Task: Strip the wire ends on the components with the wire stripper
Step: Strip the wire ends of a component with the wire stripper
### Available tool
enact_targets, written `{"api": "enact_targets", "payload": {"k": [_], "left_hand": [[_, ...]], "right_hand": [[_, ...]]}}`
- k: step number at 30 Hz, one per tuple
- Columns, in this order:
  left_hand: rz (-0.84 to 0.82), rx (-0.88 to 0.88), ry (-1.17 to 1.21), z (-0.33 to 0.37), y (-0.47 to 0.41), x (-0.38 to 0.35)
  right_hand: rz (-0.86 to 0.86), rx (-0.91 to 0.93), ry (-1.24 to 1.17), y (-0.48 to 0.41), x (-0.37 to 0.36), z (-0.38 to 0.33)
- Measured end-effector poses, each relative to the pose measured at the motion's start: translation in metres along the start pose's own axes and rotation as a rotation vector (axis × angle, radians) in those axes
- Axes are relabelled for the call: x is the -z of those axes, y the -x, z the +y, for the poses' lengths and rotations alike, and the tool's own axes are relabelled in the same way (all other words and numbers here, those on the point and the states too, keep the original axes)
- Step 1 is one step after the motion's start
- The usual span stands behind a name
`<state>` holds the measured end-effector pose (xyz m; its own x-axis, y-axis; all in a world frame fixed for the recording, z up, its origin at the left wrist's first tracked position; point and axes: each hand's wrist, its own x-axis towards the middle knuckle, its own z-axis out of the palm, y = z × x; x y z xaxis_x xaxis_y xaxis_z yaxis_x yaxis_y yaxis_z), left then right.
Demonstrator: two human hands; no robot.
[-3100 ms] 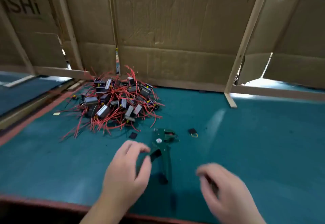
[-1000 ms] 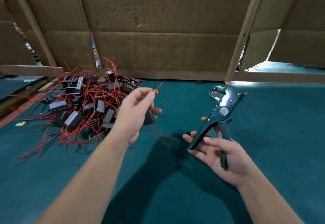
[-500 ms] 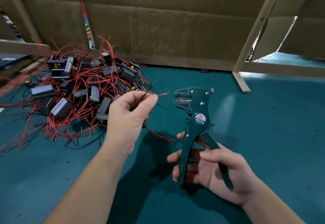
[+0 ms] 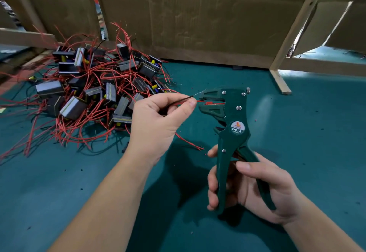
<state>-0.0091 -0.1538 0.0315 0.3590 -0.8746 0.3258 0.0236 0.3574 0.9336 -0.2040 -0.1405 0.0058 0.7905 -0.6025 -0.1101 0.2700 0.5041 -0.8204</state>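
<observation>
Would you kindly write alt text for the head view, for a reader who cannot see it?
A left hand pinches a red wire at the mouth of a green wire stripper gripped by the right hand; a pile of red-wired components lies behind.

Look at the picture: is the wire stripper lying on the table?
No, the right hand grips the wire stripper by its handles, upright above the table.
</observation>
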Motion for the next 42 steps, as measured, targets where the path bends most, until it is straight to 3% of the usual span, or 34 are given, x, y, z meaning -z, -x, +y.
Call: {"api": "enact_targets", "payload": {"k": [9, 15, 20, 25, 31, 42], "left_hand": [[-0.035, 0.002, 0.006, -0.002, 0.002, -0.002], [-0.211, 0.043, -0.032, -0.007, 0.003, -0.004], [-0.170, -0.002, -0.133, -0.011, 0.000, 0.000], [-0.119, -0.099, -0.271, -0.014, -0.005, 0.009], [-0.143, -0.242, -0.436, -0.014, -0.005, 0.011], [-0.177, -0.301, -0.500, -0.013, -0.002, 0.009]], "right_hand": [[0.081, 0.002, 0.028, 0.000, -0.002, 0.001], [0.349, 0.054, -0.012, -0.009, -0.009, 0.003], [0.161, 0.096, -0.197, -0.004, 0.001, -0.007], [-0.049, 0.017, -0.196, 0.001, 0.007, -0.007], [-0.090, -0.056, -0.142, -0.002, 0.004, -0.001], [-0.085, -0.073, -0.114, 0.001, 0.003, 0.000]]}}
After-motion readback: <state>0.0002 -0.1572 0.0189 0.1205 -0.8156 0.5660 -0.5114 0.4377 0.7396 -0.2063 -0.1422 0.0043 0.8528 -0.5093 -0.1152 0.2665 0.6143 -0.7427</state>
